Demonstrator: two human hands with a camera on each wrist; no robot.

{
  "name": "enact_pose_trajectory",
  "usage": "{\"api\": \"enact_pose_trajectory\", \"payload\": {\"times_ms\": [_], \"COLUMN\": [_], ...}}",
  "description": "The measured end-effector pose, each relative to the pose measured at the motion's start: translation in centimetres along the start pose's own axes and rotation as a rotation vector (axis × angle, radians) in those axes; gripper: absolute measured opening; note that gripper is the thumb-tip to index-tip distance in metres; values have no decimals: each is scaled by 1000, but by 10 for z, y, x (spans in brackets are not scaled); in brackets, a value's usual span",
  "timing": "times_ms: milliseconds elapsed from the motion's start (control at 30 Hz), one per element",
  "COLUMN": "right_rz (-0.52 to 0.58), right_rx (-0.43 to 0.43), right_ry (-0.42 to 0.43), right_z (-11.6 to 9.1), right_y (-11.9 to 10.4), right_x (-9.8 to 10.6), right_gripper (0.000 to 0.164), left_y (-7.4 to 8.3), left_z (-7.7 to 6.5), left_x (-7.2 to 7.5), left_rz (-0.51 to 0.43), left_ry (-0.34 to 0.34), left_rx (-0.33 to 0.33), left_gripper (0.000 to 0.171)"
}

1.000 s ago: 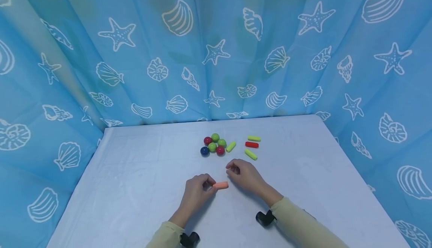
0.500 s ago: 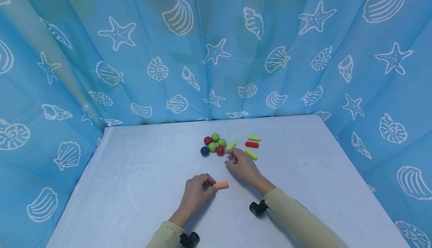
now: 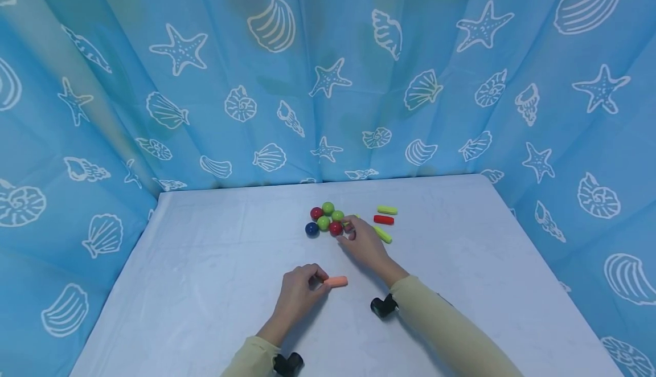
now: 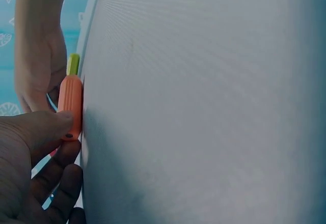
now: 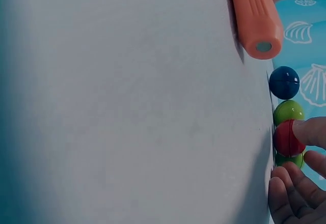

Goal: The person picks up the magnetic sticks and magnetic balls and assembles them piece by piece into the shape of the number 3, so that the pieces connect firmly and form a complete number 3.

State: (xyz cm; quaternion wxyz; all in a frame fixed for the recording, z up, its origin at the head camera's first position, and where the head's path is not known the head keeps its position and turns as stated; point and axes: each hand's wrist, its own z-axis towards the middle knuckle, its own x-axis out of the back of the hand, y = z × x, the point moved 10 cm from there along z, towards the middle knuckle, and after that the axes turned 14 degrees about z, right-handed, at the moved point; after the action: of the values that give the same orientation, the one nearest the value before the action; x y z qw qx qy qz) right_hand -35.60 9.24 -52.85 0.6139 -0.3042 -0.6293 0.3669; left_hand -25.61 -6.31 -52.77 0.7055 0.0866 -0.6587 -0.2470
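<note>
On the table's near half, my left hand (image 3: 299, 294) pinches one end of an orange ribbed rod (image 3: 336, 281) between thumb and finger. The rod lies level, and a small greyish disc shows in its free end in the right wrist view. My right hand (image 3: 363, 243) is at the right of a group of balls, thumb and fingers spread beside the nearest red ball (image 5: 288, 138). In the right wrist view the thumb overlaps that ball; whether it touches is unclear. A yellow-green rod next to this hand is mostly hidden by its fingers.
Green balls (image 3: 328, 208), another red ball (image 3: 316, 213) and a dark blue ball (image 3: 312, 229) sit close together. Right of them lie a red rod (image 3: 383, 220) and yellow-green rods (image 3: 387, 209). A blue shell-print curtain (image 3: 328, 121) hangs behind the white table (image 3: 215, 240).
My right hand has moved forward and slightly left, from above the orange rod to the red ball, now covering most of one yellow-green rod. My left hand and the orange rod have stayed put.
</note>
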Motion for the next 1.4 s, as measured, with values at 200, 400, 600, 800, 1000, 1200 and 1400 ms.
{"api": "enact_pose_trajectory", "payload": {"times_ms": [200,400,600,800,1000,1200,1400], "right_rz": [-26,-54,-80,-92,-75,-60,-78], "right_rx": [11,35,33,24,9,15,27], "right_ry": [5,1,13,19,14,18,12], "right_z": [4,7,9,7,7,5,3], "right_y": [-3,-6,-7,-9,-8,-8,-10], "right_x": [-2,-5,-6,-6,-7,-5,-4], "right_gripper": [47,48,46,43,43,42,42], "left_y": [0,-1,-1,-1,-2,-2,-1], "left_z": [0,1,0,0,0,0,0], "left_x": [0,-1,-2,-2,-2,-3,-1], "left_rz": [-5,1,0,-2,-3,5,12], "left_ry": [-10,-21,-28,-29,-29,-23,-16], "left_rx": [10,11,11,15,13,10,8], "left_gripper": [11,11,12,12,11,12,13]}}
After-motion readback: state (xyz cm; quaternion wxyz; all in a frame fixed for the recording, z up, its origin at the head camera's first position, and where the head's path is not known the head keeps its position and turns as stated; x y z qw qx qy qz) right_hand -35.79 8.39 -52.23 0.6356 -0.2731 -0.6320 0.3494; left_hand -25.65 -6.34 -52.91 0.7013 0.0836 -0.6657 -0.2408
